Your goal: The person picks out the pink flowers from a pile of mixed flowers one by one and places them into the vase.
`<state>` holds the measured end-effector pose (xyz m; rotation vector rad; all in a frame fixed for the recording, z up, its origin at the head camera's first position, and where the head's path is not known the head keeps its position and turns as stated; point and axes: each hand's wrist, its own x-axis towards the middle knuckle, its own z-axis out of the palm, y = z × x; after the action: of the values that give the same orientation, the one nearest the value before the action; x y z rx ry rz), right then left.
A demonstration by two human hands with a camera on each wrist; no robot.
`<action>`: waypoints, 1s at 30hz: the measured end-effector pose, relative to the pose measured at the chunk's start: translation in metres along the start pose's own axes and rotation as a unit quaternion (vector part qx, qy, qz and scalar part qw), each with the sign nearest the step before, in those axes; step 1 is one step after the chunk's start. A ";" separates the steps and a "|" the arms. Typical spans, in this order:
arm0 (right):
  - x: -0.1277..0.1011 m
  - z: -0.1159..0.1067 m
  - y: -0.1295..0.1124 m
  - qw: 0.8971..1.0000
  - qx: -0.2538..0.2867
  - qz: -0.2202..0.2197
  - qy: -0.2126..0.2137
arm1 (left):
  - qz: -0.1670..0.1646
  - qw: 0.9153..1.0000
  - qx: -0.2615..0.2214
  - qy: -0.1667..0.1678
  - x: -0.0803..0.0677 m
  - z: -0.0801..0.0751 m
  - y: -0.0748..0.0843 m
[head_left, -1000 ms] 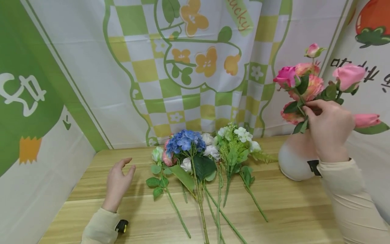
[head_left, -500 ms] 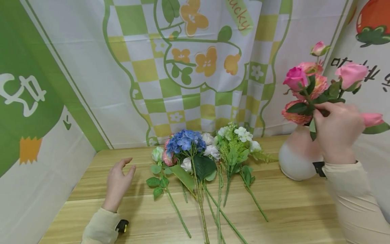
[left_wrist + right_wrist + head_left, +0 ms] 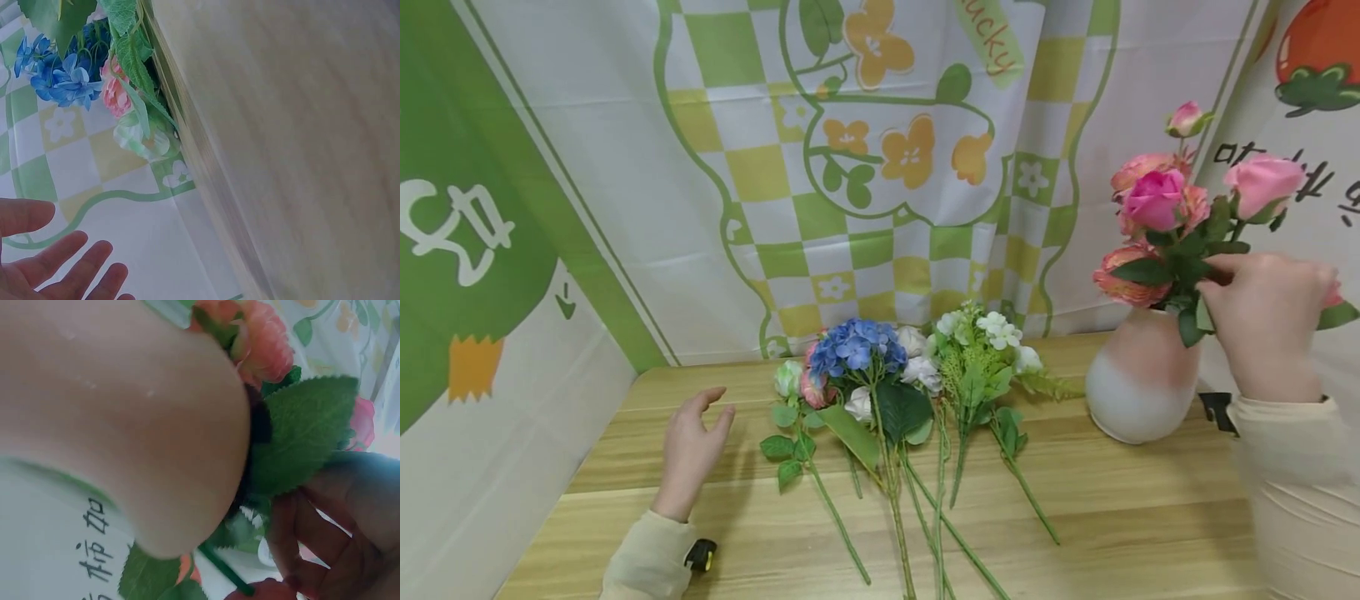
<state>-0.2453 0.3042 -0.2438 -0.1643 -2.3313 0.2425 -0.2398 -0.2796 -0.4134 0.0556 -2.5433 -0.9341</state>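
Roses nudged rightward in the vase

The right hand (image 3: pixel 1270 321) has slid right of the vase (image 3: pixel 1138 379), fingers pinching the roses (image 3: pixel 1157 218), which now stand straighter. The left hand (image 3: pixel 691 454), fingers relaxed apart, stays on the bench (image 3: pixel 1120 517), far left of the vase.

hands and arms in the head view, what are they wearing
Both hands, left hand and right hand, are bare. Each arm has a long cream sleeve reaching the wrist. A small black device with a yellow edge is strapped at the left wrist, another black one at the right.
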 end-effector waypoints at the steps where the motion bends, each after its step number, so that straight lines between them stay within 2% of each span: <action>1: 0.000 0.000 0.002 1.000 -0.002 0.002 -0.005 | -0.001 1.000 0.000 -0.002 0.000 0.000 0.000; 11: 0.000 -0.008 0.014 0.999 0.030 0.012 -0.039 | -0.002 1.000 -0.003 -0.004 -0.001 0.001 -0.001; 15: -0.001 -0.010 0.017 0.998 0.025 0.008 -0.056 | 0.003 1.000 -0.001 -0.001 0.000 0.002 -0.001; 23: -0.005 -0.003 0.022 0.999 0.014 -0.028 -0.031 | 0.003 1.000 0.001 -0.009 -0.001 0.000 0.000; 30: -0.003 -0.004 0.024 0.998 0.004 -0.036 -0.044 | 0.000 1.000 -0.001 -0.013 -0.001 -0.001 0.000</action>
<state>-0.2393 0.3272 -0.2491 -0.0654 -2.4183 0.2275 -0.2385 -0.2799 -0.4135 0.0441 -2.5668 -0.9441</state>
